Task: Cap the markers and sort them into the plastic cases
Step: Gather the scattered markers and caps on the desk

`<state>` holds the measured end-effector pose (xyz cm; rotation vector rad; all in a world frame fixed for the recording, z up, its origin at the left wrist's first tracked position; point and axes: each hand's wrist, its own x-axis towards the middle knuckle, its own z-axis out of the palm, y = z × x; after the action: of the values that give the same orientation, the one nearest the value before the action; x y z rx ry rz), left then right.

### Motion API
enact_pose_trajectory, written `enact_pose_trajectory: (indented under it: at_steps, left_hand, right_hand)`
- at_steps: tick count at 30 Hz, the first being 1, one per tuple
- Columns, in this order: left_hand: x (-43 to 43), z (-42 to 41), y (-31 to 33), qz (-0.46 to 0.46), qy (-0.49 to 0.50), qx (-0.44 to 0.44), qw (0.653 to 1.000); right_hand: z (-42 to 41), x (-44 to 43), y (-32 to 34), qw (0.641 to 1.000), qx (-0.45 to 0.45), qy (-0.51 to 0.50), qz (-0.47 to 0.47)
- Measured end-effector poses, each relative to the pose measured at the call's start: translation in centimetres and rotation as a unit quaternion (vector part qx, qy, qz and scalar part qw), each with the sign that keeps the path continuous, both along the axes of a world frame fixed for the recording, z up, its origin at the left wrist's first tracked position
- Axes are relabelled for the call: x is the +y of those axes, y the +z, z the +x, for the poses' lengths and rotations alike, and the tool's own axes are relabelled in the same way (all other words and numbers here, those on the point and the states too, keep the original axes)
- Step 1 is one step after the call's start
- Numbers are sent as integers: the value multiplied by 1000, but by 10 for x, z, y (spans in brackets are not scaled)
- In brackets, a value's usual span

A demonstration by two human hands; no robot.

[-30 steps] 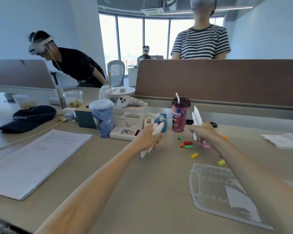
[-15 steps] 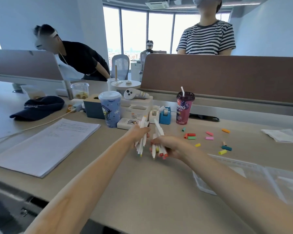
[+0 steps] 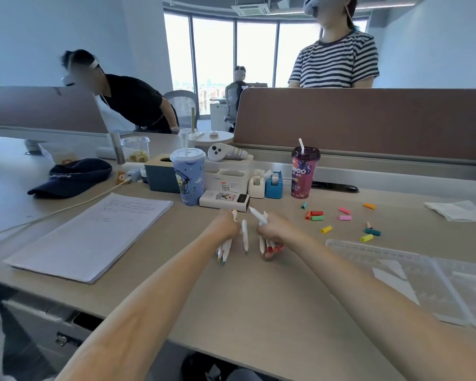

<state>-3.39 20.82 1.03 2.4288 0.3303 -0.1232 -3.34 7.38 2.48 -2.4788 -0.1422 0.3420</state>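
My left hand (image 3: 227, 225) grips a bunch of white uncapped markers (image 3: 223, 250), tips pointing down at the desk. My right hand (image 3: 272, 231) holds another bunch of white markers (image 3: 268, 247) with red and orange tips. One white marker (image 3: 245, 236) stands between the two hands; which hand holds it I cannot tell. Several loose coloured caps (image 3: 326, 229) lie scattered on the desk to the right of my hands. A clear plastic case (image 3: 382, 259) lies open at the right, near my right forearm.
A stack of printed paper (image 3: 94, 232) lies left of my hands. Behind them stand a blue cup (image 3: 188, 178), a power bank (image 3: 224, 199), tape dispensers (image 3: 273, 184) and a purple drink (image 3: 304, 171). A dark cap (image 3: 72, 177) lies far left, a tissue (image 3: 459, 210) far right. People stand beyond the divider.
My right hand came left from the caps with its markers to meet my left hand. Both bunches now point tips down over the desk, and my view has tilted lower.
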Motion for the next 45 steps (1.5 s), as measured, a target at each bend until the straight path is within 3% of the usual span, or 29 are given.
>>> enact_pose_trajectory:
  at_steps: [6, 10, 20, 31, 40, 45]
  left_hand:
    - [10, 2, -1, 54, -12, -22, 998]
    - [14, 2, -10, 98, -11, -50, 994]
    - [19, -7, -12, 248, -8, -96, 964]
    - [13, -11, -23, 225, -75, -23, 971]
    - [14, -27, -23, 228, -93, -6, 969]
    - [13, -33, -26, 239, -158, -76, 955]
  right_hand:
    - [-5, 1, 1, 999, 48, -9, 2]
    - [-3, 6, -6, 998, 34, -34, 31]
    - [-13, -3, -4, 987, -70, 18, -143]
    - [-19, -10, -36, 975, -168, 32, -139]
    - [-34, -10, -33, 966, -195, 82, -147]
    - [-37, -17, -34, 962, -192, 113, -157]
